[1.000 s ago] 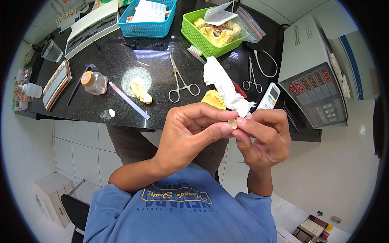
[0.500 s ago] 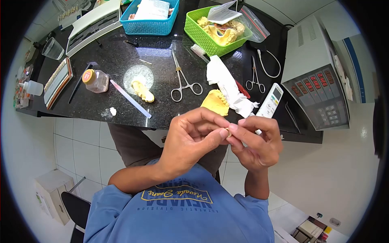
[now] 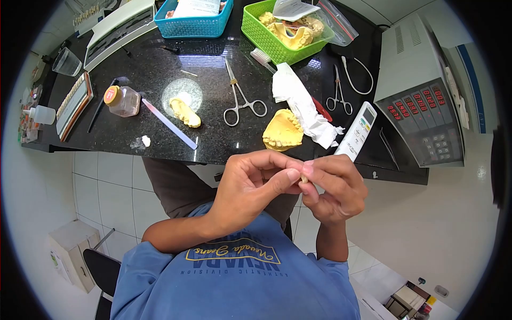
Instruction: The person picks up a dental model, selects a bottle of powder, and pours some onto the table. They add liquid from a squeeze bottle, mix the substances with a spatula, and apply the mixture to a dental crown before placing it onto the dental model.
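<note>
My left hand and my right hand meet fingertip to fingertip in front of the bench edge. Pinched between them is a small pale tooth-like piece, mostly covered by the fingers. Just beyond lies a yellow dental cast, its teeth showing, beside a crumpled white tissue. A smaller yellow cast piece rests on a round pale spot farther left. Between the two casts are scissor-like forceps.
Dark bench holds a blue basket, a green basket with casts, a jar, a purple-white stick, a brush, a white remote and more forceps. A control unit stands right.
The camera view has shifted slightly. My fingers have moved a little around the small piece, and more of it shows below the fingertips. More of the yellow cast is visible.
</note>
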Available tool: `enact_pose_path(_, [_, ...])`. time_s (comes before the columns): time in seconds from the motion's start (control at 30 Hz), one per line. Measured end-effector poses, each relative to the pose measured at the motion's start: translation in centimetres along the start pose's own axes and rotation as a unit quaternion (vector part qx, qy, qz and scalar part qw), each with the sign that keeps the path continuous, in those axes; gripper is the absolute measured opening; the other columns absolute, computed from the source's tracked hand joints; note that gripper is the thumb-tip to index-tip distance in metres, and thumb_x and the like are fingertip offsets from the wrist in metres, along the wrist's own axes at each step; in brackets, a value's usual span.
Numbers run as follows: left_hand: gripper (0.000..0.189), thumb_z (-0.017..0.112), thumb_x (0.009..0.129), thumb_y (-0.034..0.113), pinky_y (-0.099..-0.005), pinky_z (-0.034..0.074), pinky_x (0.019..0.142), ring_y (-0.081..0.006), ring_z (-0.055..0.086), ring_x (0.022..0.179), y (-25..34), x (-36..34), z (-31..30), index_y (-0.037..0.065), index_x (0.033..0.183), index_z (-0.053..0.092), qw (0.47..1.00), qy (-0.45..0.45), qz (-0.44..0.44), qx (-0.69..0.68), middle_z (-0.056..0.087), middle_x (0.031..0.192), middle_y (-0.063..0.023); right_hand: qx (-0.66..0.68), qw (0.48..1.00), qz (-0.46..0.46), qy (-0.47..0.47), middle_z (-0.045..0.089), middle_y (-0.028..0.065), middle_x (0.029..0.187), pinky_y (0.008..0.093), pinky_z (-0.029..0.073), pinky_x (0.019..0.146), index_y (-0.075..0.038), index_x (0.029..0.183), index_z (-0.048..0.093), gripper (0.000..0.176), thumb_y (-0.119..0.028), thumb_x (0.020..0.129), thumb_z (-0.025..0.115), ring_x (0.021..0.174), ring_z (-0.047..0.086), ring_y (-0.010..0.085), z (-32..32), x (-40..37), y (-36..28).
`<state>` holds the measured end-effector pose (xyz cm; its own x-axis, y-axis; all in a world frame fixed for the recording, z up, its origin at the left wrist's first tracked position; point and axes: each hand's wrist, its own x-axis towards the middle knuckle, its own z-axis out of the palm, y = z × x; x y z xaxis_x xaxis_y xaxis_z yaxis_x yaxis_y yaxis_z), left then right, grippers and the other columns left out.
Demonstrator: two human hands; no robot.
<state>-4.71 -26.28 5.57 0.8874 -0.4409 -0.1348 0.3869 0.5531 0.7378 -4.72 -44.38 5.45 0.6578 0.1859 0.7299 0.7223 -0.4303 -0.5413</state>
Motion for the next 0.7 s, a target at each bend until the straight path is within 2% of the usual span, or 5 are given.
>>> enact_pose_path(0.1, [0.018, 0.067, 0.093, 0.001, -0.0324, 0.060, 0.084, -0.0190, 0.070, 0.095, -0.3, 0.2, -0.1, -0.004, 0.110, 0.068, 0.990, 0.034, 0.083, 0.108, 0.070, 0.109, -0.0143, 0.044, 0.998, 0.044, 0.011, 0.072, 0.0129, 0.090, 0.0293, 0.058, 0.067, 0.000, 0.100, 0.073, 0.021, 0.000, 0.079, 0.079, 0.077, 0.072, 0.0216, 0.0, -0.1, 0.3])
enact_pose_path(0.17, [0.024, 0.074, 0.089, 0.003, -0.0332, 0.059, 0.082, -0.0199, 0.070, 0.094, -0.2, 0.5, -0.5, -0.003, 0.111, 0.069, 0.964, 0.059, 0.166, 0.202, 0.070, 0.108, -0.0117, 0.150, 0.962, 0.219, 0.062, 0.072, 0.0135, 0.090, 0.0279, 0.058, 0.071, 0.004, 0.103, 0.070, 0.020, 0.004, 0.083, 0.076, 0.081, 0.072, 0.0196, 0.1, -0.5, 0.5])
enact_pose_path(0.23, [0.034, 0.079, 0.080, 0.001, -0.0326, 0.056, 0.075, -0.0231, 0.065, 0.097, 0.5, 1.2, -1.6, 0.002, 0.112, 0.069, 0.728, 0.094, 0.343, 0.586, 0.069, 0.114, -0.0118, 0.186, 0.941, 0.272, 0.072, 0.072, 0.0137, 0.094, 0.0267, 0.057, 0.075, 0.007, 0.105, 0.067, 0.020, 0.006, 0.086, 0.073, 0.085, 0.071, 0.0167, -0.4, -0.2, 0.6])
enact_pose_path(0.37, [0.047, 0.085, 0.070, 0.010, -0.0385, 0.046, 0.085, -0.0280, 0.060, 0.098, 0.4, 1.7, -1.7, 0.009, 0.114, 0.068, 0.640, 0.108, 0.291, 0.703, 0.067, 0.112, -0.0051, 0.215, 0.923, 0.319, 0.030, 0.071, 0.0134, 0.099, 0.0261, 0.057, 0.079, 0.006, 0.107, 0.064, 0.021, 0.005, 0.087, 0.072, 0.088, 0.069, 0.0145, -1.2, 0.5, 1.8])
enact_pose_path(0.7, [0.036, 0.084, 0.071, 0.010, -0.0399, 0.049, 0.082, -0.0269, 0.061, 0.095, 0.0, 2.7, -2.7, 0.007, 0.103, 0.066, 0.653, 0.067, 0.264, 0.707, 0.064, 0.112, -0.0048, 0.295, 0.878, 0.377, -0.025, 0.071, 0.0124, 0.097, 0.0254, 0.057, 0.082, 0.005, 0.109, 0.065, 0.023, 0.000, 0.089, 0.075, 0.087, 0.069, 0.0134, -1.6, 1.6, 3.3])
